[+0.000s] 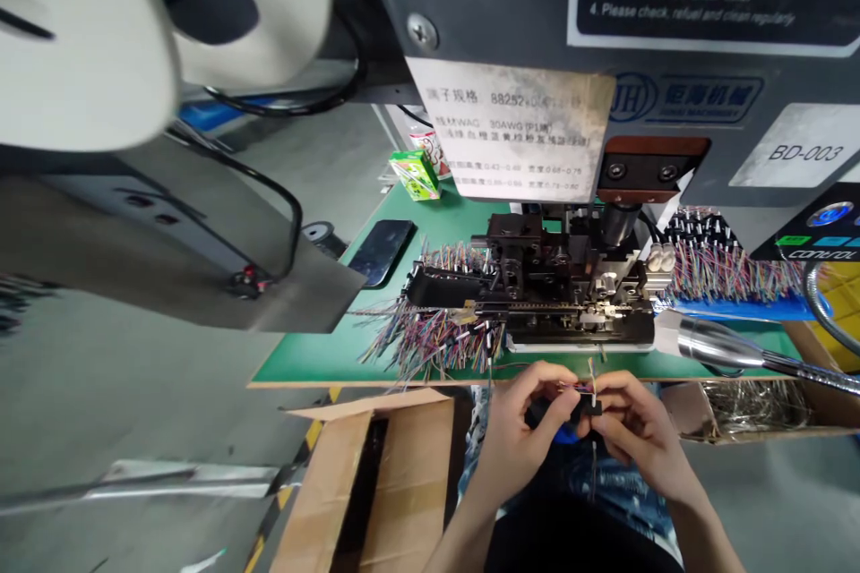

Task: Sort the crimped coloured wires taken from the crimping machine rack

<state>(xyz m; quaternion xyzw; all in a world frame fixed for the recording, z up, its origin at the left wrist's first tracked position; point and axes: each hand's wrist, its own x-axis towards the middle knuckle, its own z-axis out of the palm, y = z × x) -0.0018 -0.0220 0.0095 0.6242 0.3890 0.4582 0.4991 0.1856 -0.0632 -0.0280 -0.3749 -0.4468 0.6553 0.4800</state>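
My left hand and my right hand are close together in front of the table's near edge. Both have their fingers closed in a pinch. Between them is a cable with a white and black part and a tuft of thin coloured wires pointing up; my right fingers grip it. Thin coloured wires also show at my left fingertips, partly hidden by the fingers. Just beyond the hands stands a terminal crimping machine, with its crimping head above the green table.
Bundles of coloured wires lie left of the machine, and more wire bundles behind it at right. A phone, a green packet, a lamp, an open cardboard box and a box of scrap strips surround the workplace.
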